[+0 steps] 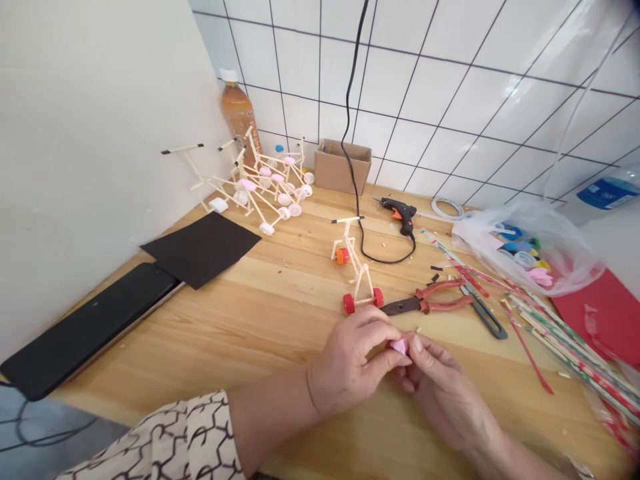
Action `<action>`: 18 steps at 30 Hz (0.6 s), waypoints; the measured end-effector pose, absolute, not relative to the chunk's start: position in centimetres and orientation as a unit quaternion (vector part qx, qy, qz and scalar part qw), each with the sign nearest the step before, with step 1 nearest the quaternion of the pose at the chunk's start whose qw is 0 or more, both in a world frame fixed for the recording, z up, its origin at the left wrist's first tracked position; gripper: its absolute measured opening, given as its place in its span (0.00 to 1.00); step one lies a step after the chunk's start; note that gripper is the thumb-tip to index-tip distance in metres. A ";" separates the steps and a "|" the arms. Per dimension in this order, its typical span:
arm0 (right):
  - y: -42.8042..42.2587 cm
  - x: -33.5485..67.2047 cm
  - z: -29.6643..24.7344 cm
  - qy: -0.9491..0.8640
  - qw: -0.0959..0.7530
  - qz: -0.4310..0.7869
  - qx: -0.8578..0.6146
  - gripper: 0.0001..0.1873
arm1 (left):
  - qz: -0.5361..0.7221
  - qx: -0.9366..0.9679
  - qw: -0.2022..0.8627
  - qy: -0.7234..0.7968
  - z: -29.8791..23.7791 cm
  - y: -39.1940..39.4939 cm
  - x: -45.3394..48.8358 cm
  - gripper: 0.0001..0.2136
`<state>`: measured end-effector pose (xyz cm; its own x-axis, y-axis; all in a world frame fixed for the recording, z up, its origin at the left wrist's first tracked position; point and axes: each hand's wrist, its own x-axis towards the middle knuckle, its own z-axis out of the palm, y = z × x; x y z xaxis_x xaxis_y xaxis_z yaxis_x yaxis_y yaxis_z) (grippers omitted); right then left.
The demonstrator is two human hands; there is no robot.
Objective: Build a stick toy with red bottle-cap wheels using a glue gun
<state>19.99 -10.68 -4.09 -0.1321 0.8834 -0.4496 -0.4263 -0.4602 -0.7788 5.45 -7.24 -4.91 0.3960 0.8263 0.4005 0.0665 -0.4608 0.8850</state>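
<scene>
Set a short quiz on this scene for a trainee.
1. What do the left hand and right hand hold between them? A) a pink piece B) a black sheet C) a bottle
2. True or false: the red-handled pliers lie nearer the hands than the hot glue gun does.
3. How many red wheels does the stick model nearest the hands have?

Key: 1. A; 2. True; 3. Two
</scene>
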 end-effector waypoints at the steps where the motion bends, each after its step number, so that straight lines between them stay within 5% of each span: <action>1: -10.7 20.1 -4.1 -0.243 0.460 0.715 -0.467 0.13 | 0.449 0.719 0.434 0.304 -4.7 -7.1 5.4 0.05; 18: -10.7 19.9 -4.4 -0.161 0.471 0.744 -0.446 0.11 | 0.445 0.772 0.364 0.270 -5.1 -7.0 5.6 0.07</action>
<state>19.94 -10.68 -4.42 -0.1590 0.8444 -0.5116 -0.5578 -0.5044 -0.6591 5.57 -7.05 -5.14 0.4574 0.7413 0.4913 0.0928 -0.5892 0.8026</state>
